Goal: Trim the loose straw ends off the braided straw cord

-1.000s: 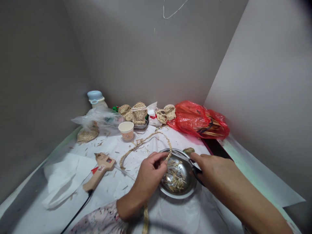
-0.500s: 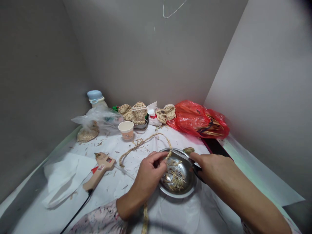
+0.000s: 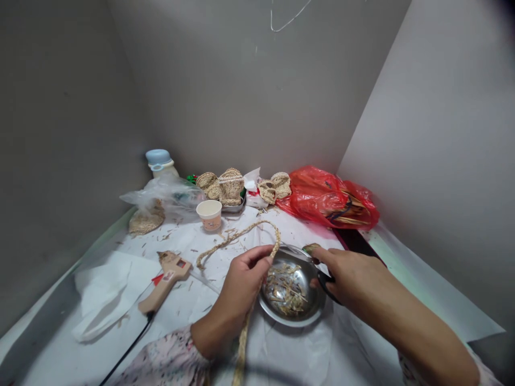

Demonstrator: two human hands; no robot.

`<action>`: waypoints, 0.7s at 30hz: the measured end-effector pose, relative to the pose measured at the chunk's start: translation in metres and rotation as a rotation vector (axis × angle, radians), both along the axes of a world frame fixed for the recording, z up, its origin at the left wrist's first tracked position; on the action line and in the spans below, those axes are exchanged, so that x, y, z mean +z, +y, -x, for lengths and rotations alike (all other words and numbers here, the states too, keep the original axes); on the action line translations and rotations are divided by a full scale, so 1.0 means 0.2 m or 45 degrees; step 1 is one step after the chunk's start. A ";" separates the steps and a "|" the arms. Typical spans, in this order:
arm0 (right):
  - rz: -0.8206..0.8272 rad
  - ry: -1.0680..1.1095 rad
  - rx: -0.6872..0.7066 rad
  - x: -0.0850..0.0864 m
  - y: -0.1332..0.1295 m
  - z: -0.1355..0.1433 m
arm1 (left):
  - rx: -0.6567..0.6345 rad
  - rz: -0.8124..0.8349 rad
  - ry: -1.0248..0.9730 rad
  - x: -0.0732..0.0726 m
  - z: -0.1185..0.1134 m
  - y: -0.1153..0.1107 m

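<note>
A braided straw cord (image 3: 243, 231) curves over the table and runs through my left hand (image 3: 246, 276), which pinches it at the left rim of a metal bowl (image 3: 292, 323). Its tail comes out below my wrist toward the front edge. My right hand (image 3: 345, 272) is closed around black-handled scissors (image 3: 326, 281), whose blades point left over the bowl's far rim, close to the cord. Straw clippings (image 3: 287, 287) lie in the bowl. Behind my right fingers sits a small greenish object (image 3: 310, 248), partly hidden.
At the left lies a glue gun (image 3: 167, 279) with a black cable, beside crumpled white paper (image 3: 100, 295). A paper cup (image 3: 209, 215), woven straw pieces (image 3: 231, 187), a blue-lidded bottle (image 3: 159, 161), a clear plastic bag (image 3: 164, 192) and a red plastic bag (image 3: 317, 193) stand farther back.
My left hand has drawn slightly back left with the cord, away from the scissors. The scissor blades look more parted, and my right hand stays over the bowl's right side.
</note>
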State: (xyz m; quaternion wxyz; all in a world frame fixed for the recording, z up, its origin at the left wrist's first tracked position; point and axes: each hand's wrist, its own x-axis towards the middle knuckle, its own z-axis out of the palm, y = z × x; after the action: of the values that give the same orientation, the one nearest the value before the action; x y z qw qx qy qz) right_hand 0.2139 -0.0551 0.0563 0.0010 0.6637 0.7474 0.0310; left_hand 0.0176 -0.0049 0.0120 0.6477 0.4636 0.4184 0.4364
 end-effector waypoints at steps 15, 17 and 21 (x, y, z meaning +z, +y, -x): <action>-0.080 -0.013 0.021 -0.03 0.04 0.05 | -0.045 0.210 -0.329 0.00 0.00 0.01; -0.080 -0.008 0.024 -0.03 0.04 0.05 | -0.054 0.212 -0.325 0.00 0.00 0.02; -0.083 -0.001 0.016 -0.02 0.04 0.05 | -0.059 0.210 -0.327 0.00 0.00 0.02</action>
State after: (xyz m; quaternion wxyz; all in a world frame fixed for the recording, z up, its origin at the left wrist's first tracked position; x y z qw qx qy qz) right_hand 0.2033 -0.0473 0.0514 -0.0203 0.6586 0.7502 0.0555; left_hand 0.0173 -0.0018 0.0118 0.7418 0.3585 0.3558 0.4412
